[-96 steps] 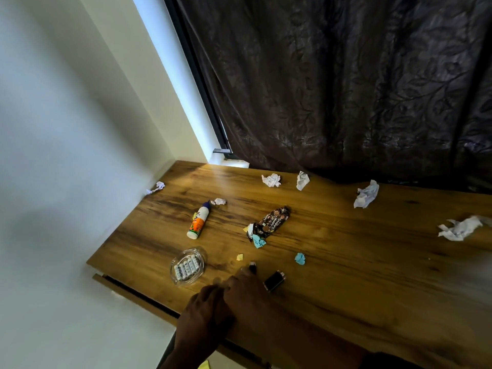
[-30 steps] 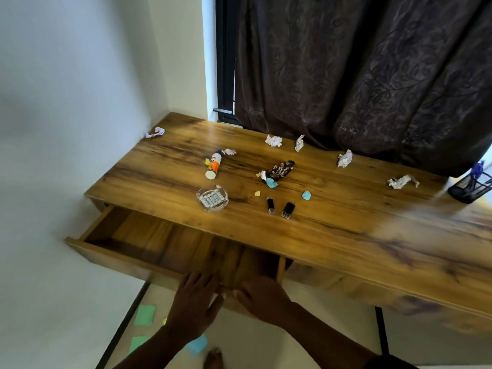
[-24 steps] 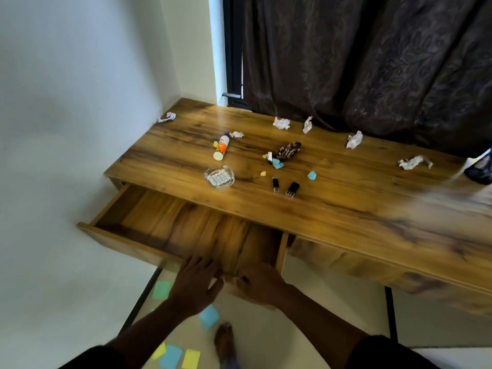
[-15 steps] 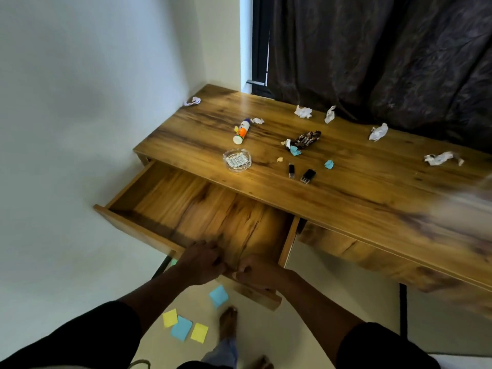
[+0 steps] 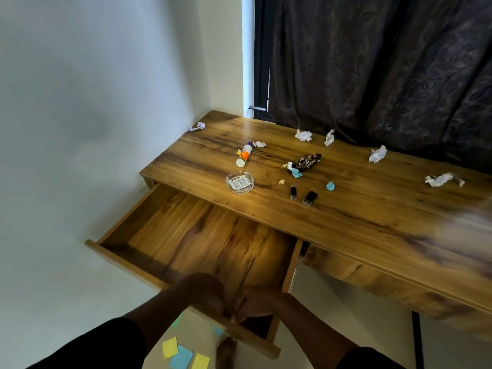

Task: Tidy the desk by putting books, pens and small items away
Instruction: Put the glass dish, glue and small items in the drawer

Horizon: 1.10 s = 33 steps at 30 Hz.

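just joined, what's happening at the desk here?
A person has the wooden desk's left drawer pulled wide open, with the left hand and right hand both on its front edge. The drawer looks empty. Nothing is put away yet: the glue stick, glass dish, two small black items and crumpled paper scraps lie on the desktop.

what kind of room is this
Probably a home study or bedroom corner: a wooden desk against a white wall, a dark curtain over a window, and an open drawer. Crumpled paper and a glue stick litter the desktop.
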{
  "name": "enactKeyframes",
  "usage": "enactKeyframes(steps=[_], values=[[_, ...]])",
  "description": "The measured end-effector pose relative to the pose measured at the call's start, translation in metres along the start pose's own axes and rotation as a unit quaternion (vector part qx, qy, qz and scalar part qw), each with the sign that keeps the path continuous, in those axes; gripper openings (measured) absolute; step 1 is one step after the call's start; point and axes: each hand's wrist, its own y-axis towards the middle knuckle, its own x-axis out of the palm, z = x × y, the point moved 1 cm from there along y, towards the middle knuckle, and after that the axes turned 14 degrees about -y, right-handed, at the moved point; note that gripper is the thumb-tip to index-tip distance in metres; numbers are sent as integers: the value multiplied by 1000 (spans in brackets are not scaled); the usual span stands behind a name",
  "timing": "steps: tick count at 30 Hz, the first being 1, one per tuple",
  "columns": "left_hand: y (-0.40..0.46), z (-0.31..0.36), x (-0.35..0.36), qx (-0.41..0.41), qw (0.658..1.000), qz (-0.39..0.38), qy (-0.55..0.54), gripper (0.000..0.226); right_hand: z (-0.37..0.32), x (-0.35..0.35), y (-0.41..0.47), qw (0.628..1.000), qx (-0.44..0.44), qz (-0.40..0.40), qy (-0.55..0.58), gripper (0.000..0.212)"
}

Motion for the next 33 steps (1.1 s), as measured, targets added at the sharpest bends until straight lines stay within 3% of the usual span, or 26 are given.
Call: enactKeyframes(steps=[3, 7, 12, 15, 17, 21, 23, 28, 31, 33], values=[[7, 2, -8, -5, 999, -33, -2, 50, -3, -8, -5, 999, -23, -34, -12, 47], [18, -2, -24, -23, 992, -98, -81, 50, 0, -16, -1, 998, -18, -55, -5, 48], [33, -3, -39, 1, 987, -128, -97, 29, 8, -22, 11, 996, -4, -83, 39, 47], [33, -15, -70, 39, 996, 12, -79, 32, 13, -26, 23, 997, -9, -45, 62, 38], [36, -26, -97, 97, 984, 140, -55, 29, 16, -36, 33, 994, -5, 30, 103, 33], [47, -44, -146, 127, 899, 366, -203, 17, 19, -86, 44, 962, 15, 241, 128, 21], [56, -53, -168, 144, 859, 457, -182, 25, 16, -124, 47, 938, 53, 321, 118, 18], [68, -74, -196, 107, 855, 481, -160, 66, 19, -202, 62, 898, 141, 417, 5, 39], [61, -80, -181, 137, 837, 520, -101, 64, 32, -224, 70, 889, 181, 419, -32, 64], [56, -82, -157, 161, 838, 512, -98, 52, 33, -234, 75, 872, 203, 442, -54, 59]])
